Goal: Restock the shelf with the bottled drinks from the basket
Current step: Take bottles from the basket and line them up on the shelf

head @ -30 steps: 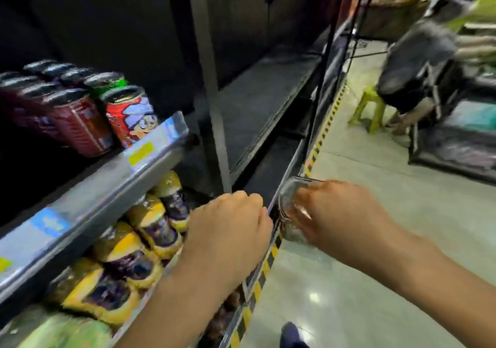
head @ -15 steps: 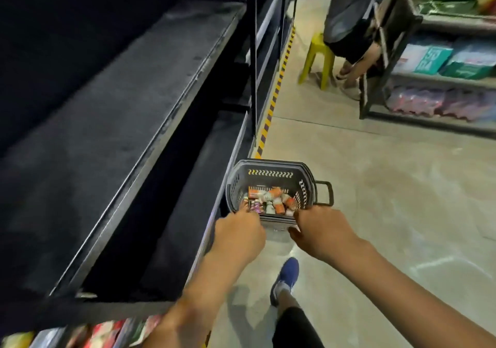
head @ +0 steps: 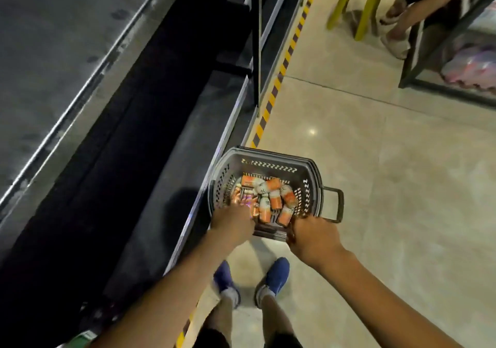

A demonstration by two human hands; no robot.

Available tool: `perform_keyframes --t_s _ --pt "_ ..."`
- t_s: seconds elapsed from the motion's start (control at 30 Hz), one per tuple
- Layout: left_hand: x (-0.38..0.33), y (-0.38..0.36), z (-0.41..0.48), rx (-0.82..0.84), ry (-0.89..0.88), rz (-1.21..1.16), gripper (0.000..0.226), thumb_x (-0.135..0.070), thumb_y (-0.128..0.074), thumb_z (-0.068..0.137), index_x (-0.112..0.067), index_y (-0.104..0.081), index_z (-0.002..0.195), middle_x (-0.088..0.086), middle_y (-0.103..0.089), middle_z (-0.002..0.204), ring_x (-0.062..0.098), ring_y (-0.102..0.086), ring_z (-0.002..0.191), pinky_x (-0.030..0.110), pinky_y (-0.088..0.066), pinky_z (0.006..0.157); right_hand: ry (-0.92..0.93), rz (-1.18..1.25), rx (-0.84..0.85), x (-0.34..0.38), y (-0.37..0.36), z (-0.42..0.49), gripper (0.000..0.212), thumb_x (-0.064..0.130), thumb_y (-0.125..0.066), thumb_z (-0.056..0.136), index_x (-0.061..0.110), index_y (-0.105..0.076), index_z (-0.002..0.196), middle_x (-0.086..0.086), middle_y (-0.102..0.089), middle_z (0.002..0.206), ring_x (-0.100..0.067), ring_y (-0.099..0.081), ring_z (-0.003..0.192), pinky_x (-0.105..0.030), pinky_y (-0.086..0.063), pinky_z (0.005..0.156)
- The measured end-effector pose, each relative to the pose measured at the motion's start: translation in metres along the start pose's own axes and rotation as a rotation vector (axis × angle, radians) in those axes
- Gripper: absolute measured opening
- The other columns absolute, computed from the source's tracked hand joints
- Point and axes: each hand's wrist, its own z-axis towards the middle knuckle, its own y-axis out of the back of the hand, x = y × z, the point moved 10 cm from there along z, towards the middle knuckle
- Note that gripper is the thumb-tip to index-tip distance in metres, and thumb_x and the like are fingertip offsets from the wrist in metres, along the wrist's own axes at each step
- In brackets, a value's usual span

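Note:
A dark grey plastic basket [head: 308, 170] stands on the floor against the low shelf [head: 166, 175]. Several small orange-and-white bottled drinks [head: 275, 200] lie jumbled inside it. My left hand [head: 232, 222] reaches down into the basket's left side and touches the bottles there. My right hand [head: 312, 237] is at the basket's near right rim, fingertips next to a bottle [head: 284, 216]. I see only the backs of both hands, so whether the fingers close on anything is hidden.
Dark bare shelves [head: 67, 52] run along the left, edged by yellow-black floor tape [head: 279, 79]. A yellow stool [head: 359, 3] and a seated person's legs [head: 400, 28] are ahead on the right, beside another rack [head: 456, 60]. My blue shoes [head: 276, 275] are below.
My view swung from the stocked cans to the floor basket. Both hands dropped from above the near rim down into the basket; the clear thing in my right hand a second ago is gone.

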Motion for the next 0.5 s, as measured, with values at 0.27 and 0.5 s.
perform_keyframes --t_s 0.27,0.5 --pt "0.025 -0.122 0.181 0.074 0.015 -0.096 0.020 -0.030 -0.049 0.097 -0.016 -0.063 0.100 0.006 -0.067 0.102 0.021 -0.055 0.086 0.031 -0.040 0.074 -0.037 0.059 0.175 -0.037 -0.118 0.196 0.034 0.037 -0.057 0.091 0.017 -0.064 0.118 -0.007 -0.066 0.120 -0.028 -0.064 0.110 -0.036 -0.052 0.088" --pt "0.065 -0.258 0.334 0.148 0.088 -0.282 0.033 -0.029 -0.055 0.093 -0.017 -0.057 0.123 0.009 -0.065 0.113 0.028 -0.065 0.099 0.036 -0.054 0.083 -0.122 0.176 0.161 -0.057 -0.226 0.373 0.033 0.034 -0.058 0.093 0.017 -0.060 0.122 -0.008 -0.063 0.125 -0.028 -0.062 0.114 -0.037 -0.052 0.093"
